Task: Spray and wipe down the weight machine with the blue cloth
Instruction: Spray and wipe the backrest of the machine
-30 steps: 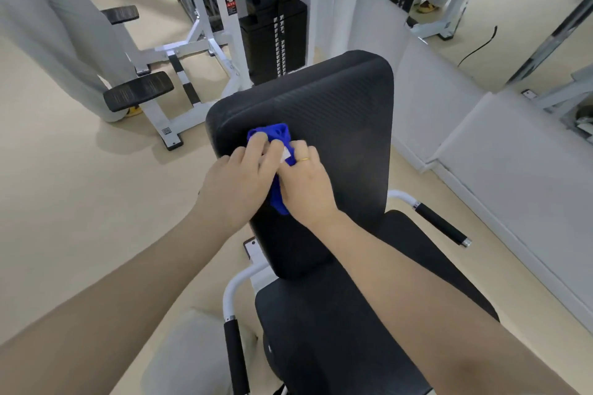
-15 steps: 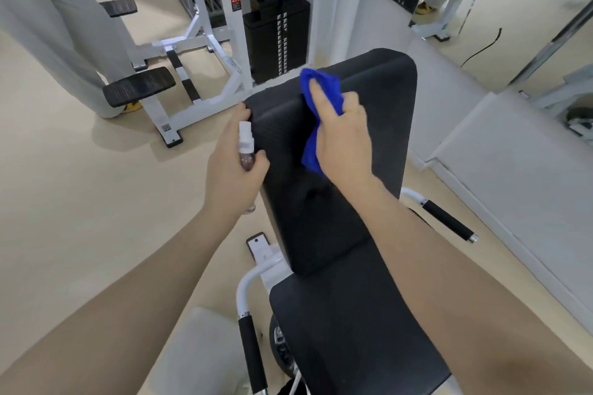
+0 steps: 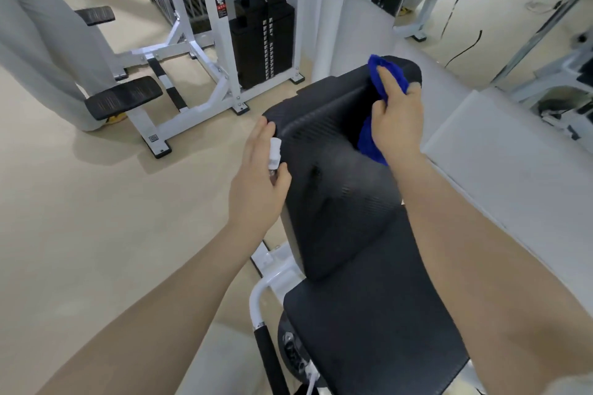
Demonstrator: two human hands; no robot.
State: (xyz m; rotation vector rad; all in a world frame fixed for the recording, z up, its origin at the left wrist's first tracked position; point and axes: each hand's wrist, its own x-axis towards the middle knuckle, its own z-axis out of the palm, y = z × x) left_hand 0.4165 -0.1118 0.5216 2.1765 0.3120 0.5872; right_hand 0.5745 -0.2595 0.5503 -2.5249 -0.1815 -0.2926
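Pressing the blue cloth [image 3: 375, 141] against the backrest [image 3: 340, 183] top edge, the right hand [image 3: 396, 125] grips it, while the left hand [image 3: 260, 183] holds a spray bottle [image 3: 274, 153] upright beside the left edge.

The right hand [image 3: 396, 125] carries the blue cloth [image 3: 386, 78] up to the backrest's [image 3: 337, 176] top right corner; the left hand [image 3: 256, 183], now apart, holds the spray bottle [image 3: 274, 152].
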